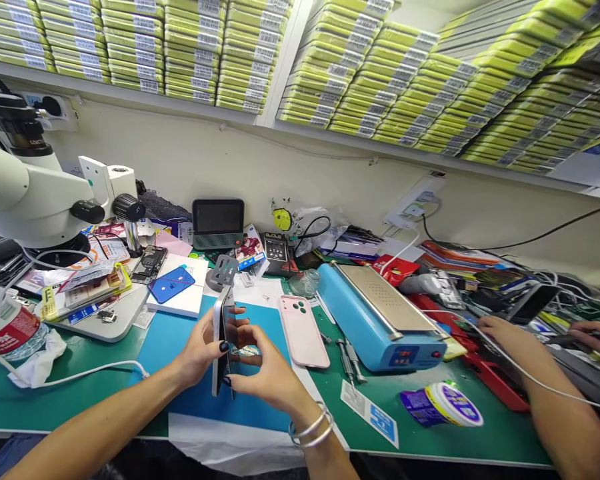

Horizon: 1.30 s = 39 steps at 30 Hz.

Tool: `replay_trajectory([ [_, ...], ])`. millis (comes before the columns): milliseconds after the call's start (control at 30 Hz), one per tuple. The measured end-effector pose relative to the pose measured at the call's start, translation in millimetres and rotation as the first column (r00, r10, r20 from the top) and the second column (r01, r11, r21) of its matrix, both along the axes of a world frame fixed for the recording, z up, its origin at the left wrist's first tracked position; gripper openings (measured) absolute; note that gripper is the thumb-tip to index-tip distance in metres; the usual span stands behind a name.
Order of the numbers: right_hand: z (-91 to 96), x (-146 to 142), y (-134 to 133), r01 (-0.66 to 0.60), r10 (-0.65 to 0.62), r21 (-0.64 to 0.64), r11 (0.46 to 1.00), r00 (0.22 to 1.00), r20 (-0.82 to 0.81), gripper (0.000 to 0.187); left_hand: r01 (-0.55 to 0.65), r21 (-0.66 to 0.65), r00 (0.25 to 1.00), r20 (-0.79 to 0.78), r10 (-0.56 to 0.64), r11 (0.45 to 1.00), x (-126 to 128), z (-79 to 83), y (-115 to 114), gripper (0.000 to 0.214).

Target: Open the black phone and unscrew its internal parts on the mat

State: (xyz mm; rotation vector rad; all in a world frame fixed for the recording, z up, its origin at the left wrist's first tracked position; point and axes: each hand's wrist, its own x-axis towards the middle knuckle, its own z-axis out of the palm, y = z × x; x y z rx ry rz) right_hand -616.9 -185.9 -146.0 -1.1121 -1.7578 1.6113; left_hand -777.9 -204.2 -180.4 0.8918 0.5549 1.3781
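Over the blue work mat [184, 397], a phone [216, 380] is held up on its edge, its narrow side toward me. My left hand [199, 352] is closed around the phone's left side, thumb across the near face. A thin dark panel stands along the phone's right side; I cannot tell whether it is fully apart from it. My right hand [273, 373], with bangles at the wrist, pinches at that right side with thumb and fingers. To the right lies a pink phone case [305, 333]. Behind the hands, a blue phone back [173, 285] rests on a white box [194, 300].
A blue heating plate machine [375, 333], screwdrivers [347, 360], a card [370, 413] and a purple-and-white tub [443, 405] are at right. Another person's hand [505, 333] reaches in there. A microscope [30, 193] stands left, near a white cable [95, 370]. Overhead, a shelf [180, 100] holds stacked boxes.
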Motion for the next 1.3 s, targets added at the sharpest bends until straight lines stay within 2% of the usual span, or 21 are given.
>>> replay_trajectory([
  [333,-2.9,2.3,1.0,-0.042,0.044,0.041,0.998,0.998,-0.048,0.058,-0.018,0.065,0.999,-0.038,0.021,0.998,1.1,5.1,-0.8,0.082],
  [867,-6.0,4.3,-3.1,0.039,-0.043,0.106,0.994,0.998,0.039,0.061,-0.081,0.099,0.993,-0.074,0.089,0.992,0.7,-3.7,-1.7,0.084],
  [1133,-0.8,4.8,0.7,-0.085,0.085,0.012,0.996,0.994,-0.061,0.060,-0.051,0.073,0.996,-0.064,0.056,0.996,2.7,5.8,-1.6,0.081],
  [1300,-0.1,5.6,6.2,-0.112,0.108,-0.053,0.992,0.992,-0.072,0.059,-0.077,-0.018,0.996,-0.042,0.076,0.997,5.0,7.6,-2.9,0.075],
])
